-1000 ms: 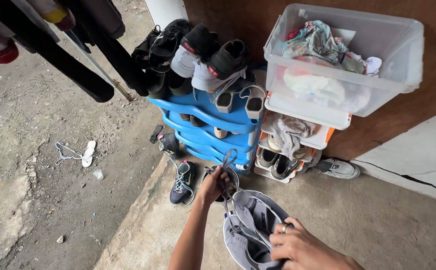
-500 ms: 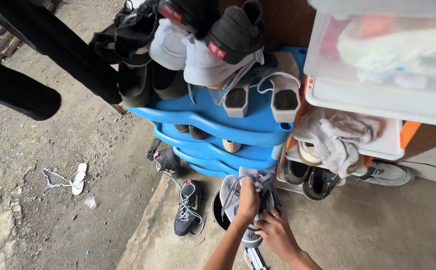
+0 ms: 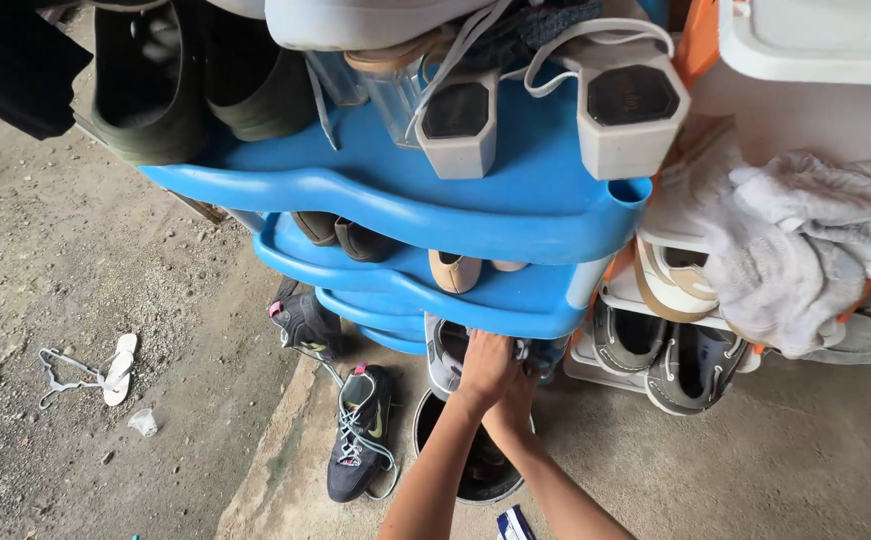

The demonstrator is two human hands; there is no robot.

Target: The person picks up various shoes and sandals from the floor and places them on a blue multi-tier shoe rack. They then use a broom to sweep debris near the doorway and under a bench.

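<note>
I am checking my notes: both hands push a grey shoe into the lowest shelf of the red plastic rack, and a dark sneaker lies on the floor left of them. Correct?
Not quite: the head view shows the plastic rack is blue, not red. Otherwise right: both hands push the grey shoe into its lowest shelf, and the dark sneaker lies left.

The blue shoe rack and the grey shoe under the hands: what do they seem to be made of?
The blue shoe rack looks like moulded plastic with a smooth, slightly glossy finish: rounded edges and soft highlights along its shelves. The grey shoe, which both the left hand and the right hand press onto a low shelf, seems matte fabric, probably mesh or knit; only a small part shows.
</note>
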